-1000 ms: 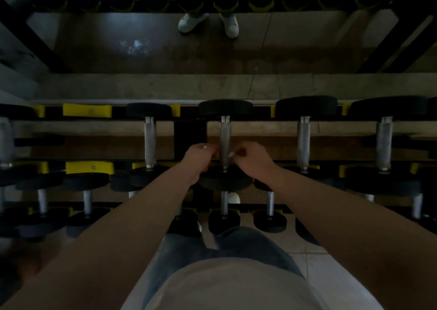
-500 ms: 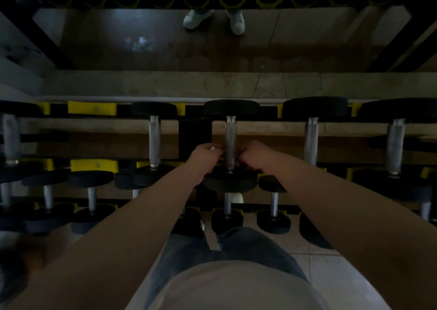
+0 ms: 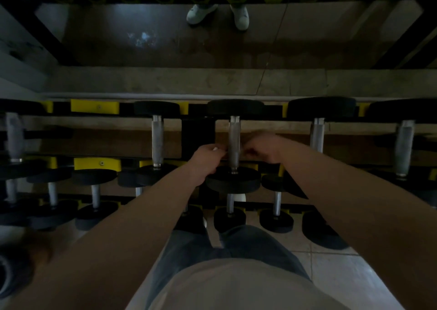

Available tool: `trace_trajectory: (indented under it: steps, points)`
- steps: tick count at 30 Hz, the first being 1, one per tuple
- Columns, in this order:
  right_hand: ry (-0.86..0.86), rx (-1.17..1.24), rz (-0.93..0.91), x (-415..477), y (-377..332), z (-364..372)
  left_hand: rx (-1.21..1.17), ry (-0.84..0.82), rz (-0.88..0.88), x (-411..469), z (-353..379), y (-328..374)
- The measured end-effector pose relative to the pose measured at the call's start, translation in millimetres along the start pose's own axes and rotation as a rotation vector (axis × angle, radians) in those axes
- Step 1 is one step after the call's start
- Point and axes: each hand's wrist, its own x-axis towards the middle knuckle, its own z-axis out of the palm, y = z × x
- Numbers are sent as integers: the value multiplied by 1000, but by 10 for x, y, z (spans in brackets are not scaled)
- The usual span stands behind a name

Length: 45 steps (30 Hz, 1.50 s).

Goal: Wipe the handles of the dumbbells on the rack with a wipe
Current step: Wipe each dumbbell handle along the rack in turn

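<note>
Dim gym with a pale tiled floor [image 3: 343, 274]. The left hand's [image 3: 207, 158] curled fingers [image 3: 218, 153] pinch a white scrap of wipe [image 3: 215, 148] just left of the knurled steel handle [image 3: 234, 139]. The blurred right hand [image 3: 264, 149] curls just right of it; its grip cannot be told. The handle points straight away from the fingers, between round black heads [image 3: 235, 107] cradled in the rack [image 3: 198, 134].

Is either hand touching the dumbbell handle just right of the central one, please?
No, the left hand and right hand both flank the central dumbbell handle.
</note>
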Motion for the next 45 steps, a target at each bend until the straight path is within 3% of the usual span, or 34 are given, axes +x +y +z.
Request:
trace_trajectory:
  steps: [2,4,8,10,12,16,20,24,26,29,32,34,36,38,40,43,45]
  points:
    - [126,257,-102,107,-122,-53,18,7,1,-8,6,0]
    - [158,244,-151,79,-143,-37,39,20,15,-20,9,6]
    - [-79,-457,-21,-193,118,21,26,14,11,-30,12,-8]
    - [-105,-543,-15,-222,154,50,37,-15,-1,-42,3,9]
    - [24,-410,-63,-200,105,70,63,-41,-26,-49,-14,41]
    - [349,231,-264,-112,-44,95,95,-46,-65,-67,-16,94]
    - [439,-194,-299,-221,61,203,96,-20,-33,-77,22,65]
    - [258,-601,-239,-469,350,260,26,12,47,-77,52,51]
    - [306,-562,-298,-511,334,292,-21,36,49,-73,65,43]
    - [535,-350,-449,-453,37,310,-51,74,46,-85,67,26]
    - [654,-562,-572,-389,-171,306,-106,78,40,-105,45,3]
    - [509,-827,-663,-434,-85,305,-144,66,35,-124,18,-16]
    - [247,-1088,-706,-497,98,351,-161,38,32,-121,-4,-25]
    - [139,-1188,-734,-533,171,360,-155,29,19,-97,-21,-35]
    - [248,-1160,-771,-479,82,342,-164,31,-5,-91,-34,-34]
    - [560,-1021,-771,-338,-129,319,-165,35,-23,-99,-52,-32]
    - [612,-946,-768,-306,-140,325,-166,33,-13,-91,-53,-51]
